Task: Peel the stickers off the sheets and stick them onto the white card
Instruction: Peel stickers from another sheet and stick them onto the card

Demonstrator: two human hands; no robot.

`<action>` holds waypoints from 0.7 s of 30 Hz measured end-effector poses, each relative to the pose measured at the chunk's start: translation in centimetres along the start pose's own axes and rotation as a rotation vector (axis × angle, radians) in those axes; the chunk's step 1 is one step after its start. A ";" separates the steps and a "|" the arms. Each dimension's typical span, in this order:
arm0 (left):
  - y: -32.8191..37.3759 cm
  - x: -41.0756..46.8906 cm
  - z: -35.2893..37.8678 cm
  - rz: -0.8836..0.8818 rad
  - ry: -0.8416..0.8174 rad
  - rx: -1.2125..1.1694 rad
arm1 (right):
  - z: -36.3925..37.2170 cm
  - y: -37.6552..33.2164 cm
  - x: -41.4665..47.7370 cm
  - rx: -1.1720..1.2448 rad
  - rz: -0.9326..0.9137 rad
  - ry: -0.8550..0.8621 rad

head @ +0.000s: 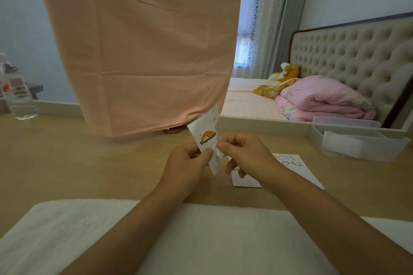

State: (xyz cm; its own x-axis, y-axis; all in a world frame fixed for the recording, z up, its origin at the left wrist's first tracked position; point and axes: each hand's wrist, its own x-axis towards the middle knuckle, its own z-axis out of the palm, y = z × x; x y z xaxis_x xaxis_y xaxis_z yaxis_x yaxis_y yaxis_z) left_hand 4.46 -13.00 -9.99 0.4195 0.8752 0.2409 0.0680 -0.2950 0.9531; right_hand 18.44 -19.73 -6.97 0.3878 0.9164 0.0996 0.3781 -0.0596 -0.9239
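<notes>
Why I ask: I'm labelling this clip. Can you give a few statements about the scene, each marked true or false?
1. The left hand and right hand both pinch a sticker sheet held up off the table. True.
2. The white card lies left of the hands. False: it lies on the table to the right, partly behind the right hand.
3. A yellow sticker shows on the held sheet. True.
4. The water bottle stands inside the plastic box. False: the bottle stands far left and the box far right.
</notes>
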 end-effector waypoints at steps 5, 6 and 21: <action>0.0 0.0 0.0 0.003 -0.009 -0.013 | -0.4 0.1 -0.1 0.004 -0.020 -0.056; 0.0 0.0 -0.1 0.001 -0.009 -0.021 | -0.4 0.2 0.0 -0.005 -0.024 -0.064; 0.7 0.8 -1.6 -0.188 -0.086 -0.260 | -0.5 1.4 0.1 -0.478 -0.460 0.109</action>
State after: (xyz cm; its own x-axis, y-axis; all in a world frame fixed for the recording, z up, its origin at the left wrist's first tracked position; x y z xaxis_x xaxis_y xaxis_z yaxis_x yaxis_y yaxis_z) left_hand 3.44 -11.89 -8.87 0.4974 0.8661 0.0508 -0.0772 -0.0141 0.9969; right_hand 19.43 -19.89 -8.12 0.1717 0.8463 0.5042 0.8460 0.1356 -0.5157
